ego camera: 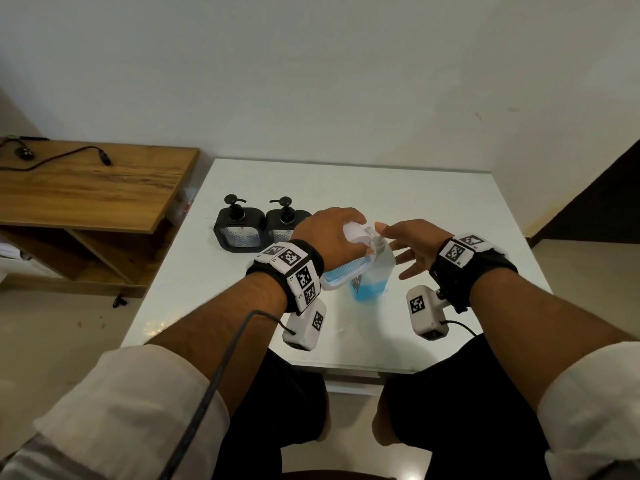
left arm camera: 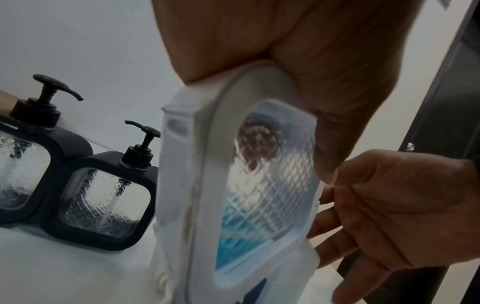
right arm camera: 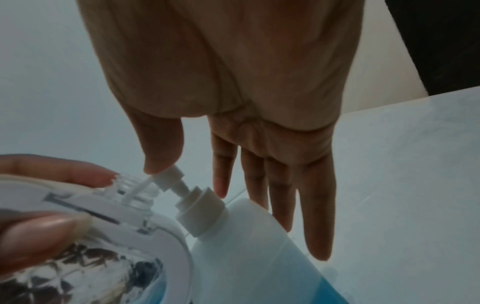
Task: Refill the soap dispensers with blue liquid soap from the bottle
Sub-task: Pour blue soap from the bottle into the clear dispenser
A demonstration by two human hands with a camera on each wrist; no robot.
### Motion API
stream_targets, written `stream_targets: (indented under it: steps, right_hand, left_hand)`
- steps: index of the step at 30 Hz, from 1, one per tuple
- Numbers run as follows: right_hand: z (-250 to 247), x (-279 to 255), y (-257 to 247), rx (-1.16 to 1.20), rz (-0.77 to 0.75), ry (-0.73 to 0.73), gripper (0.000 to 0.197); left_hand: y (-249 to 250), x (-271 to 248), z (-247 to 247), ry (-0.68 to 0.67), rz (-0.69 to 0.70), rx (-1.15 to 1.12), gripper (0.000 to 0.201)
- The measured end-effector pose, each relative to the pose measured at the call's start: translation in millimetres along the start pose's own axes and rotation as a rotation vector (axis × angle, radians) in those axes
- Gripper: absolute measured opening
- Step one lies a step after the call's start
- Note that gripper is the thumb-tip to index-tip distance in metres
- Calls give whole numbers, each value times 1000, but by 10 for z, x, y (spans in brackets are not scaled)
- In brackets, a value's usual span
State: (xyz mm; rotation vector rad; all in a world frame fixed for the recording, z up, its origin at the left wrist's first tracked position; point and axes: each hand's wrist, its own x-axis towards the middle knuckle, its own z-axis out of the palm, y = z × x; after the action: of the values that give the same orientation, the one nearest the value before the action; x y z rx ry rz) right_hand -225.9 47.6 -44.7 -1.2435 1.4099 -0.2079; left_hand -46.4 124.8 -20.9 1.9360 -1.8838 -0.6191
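Observation:
My left hand (ego camera: 329,233) (left arm camera: 285,51) grips a white-framed dispenser (ego camera: 337,273) (left arm camera: 259,185) (right arm camera: 103,207) by its top and holds it tilted over the table. Its pump is off, the clear neck is open, and some blue soap lies in its low end. The soap bottle (ego camera: 372,282) (right arm camera: 246,246) stands just right of it, blue liquid in its lower part. The bottle's white pump (right arm camera: 182,185) points its nozzle into the open neck. My right hand (ego camera: 412,247) (right arm camera: 233,82) has its thumb on the pump head, fingers straight beside the bottle.
Two black-framed dispensers (ego camera: 239,226) (ego camera: 285,223) with pumps on stand side by side at the back left of the white table (ego camera: 415,202). A wooden desk (ego camera: 86,181) with a black cable stands to the left. A white wall is behind.

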Motion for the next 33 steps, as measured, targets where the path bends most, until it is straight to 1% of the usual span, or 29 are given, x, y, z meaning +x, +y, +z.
stream_targets:
  steps: [2,4,9,12,15,20,22,23,28,30,33]
  right_hand:
    - [-16,-10,35,15,21,-37,52]
    - [-18,-12,28,27,27,-46,57]
    - [-2,-5,-65,56,31,-14,44]
    - [-3,-10,-52,31,12,-8,44]
    - [-2,-9,10,35,43,-48,55]
    - [40,-53,24,153,94,-170,66]
    - [71,-62,24,195,98,-180,76]
    - [86,-61,23,217,99,-171,78]
    - [156,-49,-7,336,88,-56,52]
    - [150,-43,-4,306,74,-19,51]
    - [134,-49,24,239,54,-38,58]
  left_hand:
    - [6,-7,0,3,2,5,42]
    - [1,3,-8,8,2,5,41]
    - [-8,16,-9,-4,10,16,40]
    - [-3,15,-9,-6,9,15,41]
    - [-15,16,6,0,-5,-4,42]
    - [-33,40,11,7,-12,-8,41]
    - [-36,47,12,-1,-6,-5,42]
    - [-35,50,12,-2,-3,-6,43]
    - [-33,47,11,-3,4,1,41]
    - [-8,32,9,-2,6,5,41]
    - [2,23,12,-1,6,14,42]
